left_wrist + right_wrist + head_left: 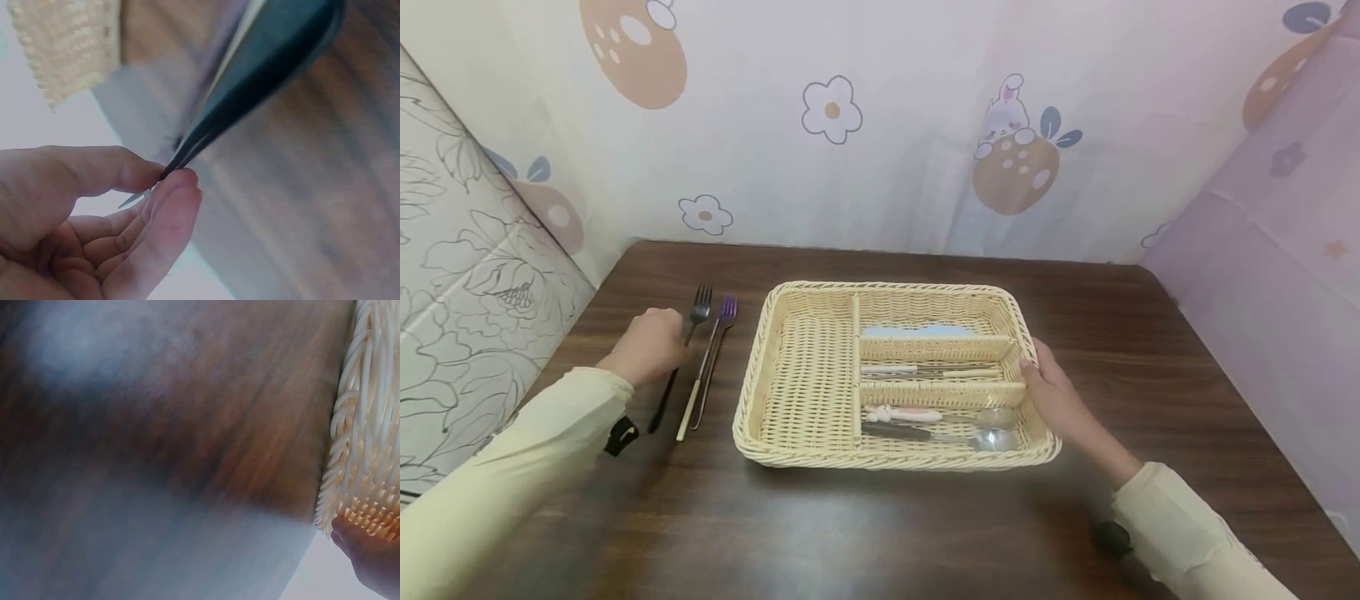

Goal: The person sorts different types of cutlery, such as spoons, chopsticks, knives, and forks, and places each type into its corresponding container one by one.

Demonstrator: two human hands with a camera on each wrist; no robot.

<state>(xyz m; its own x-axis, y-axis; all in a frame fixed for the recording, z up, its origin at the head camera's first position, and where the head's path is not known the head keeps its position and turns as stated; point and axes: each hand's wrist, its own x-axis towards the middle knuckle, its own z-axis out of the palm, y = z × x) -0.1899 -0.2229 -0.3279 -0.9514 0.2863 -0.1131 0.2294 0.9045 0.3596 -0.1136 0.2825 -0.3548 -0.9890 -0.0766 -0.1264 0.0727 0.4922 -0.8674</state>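
Workpiece: a long, glossy black fork with a flat tined head (700,310), at the left of the frame, tines pointing toward the top. From where I stand, I cannot tell whether it rests on the dark brown wood-grain tabletop (865,533) or hangs just above it.

Handling: the fork appears to be metal, so expect it to be light, stiff and hard to damage; the smooth finish may be slippery. Take hold at the narrow stem below the tines, between thumb and fingertips.

Left hand (651,343): thumb and fingertips pinch the black fork along its thin part, parted only by the thickness of the stem. The remaining fingers fold toward the palm. Just to the right lie a slim utensil with a cream handle (688,411) and a slender fork with purple tines (728,308); neither is held.

Right hand (1051,392): grips the right end of a rectangular cream woven basket (808,375) at frame centre, thumb over the braided rim, fingers outside the wall and mostly hidden. The basket is probably light and slightly springy, with good friction; hold it by the rim. Keep it level: the metal-bowled spoons (996,439) in its lower-right compartment look loose and could slide.
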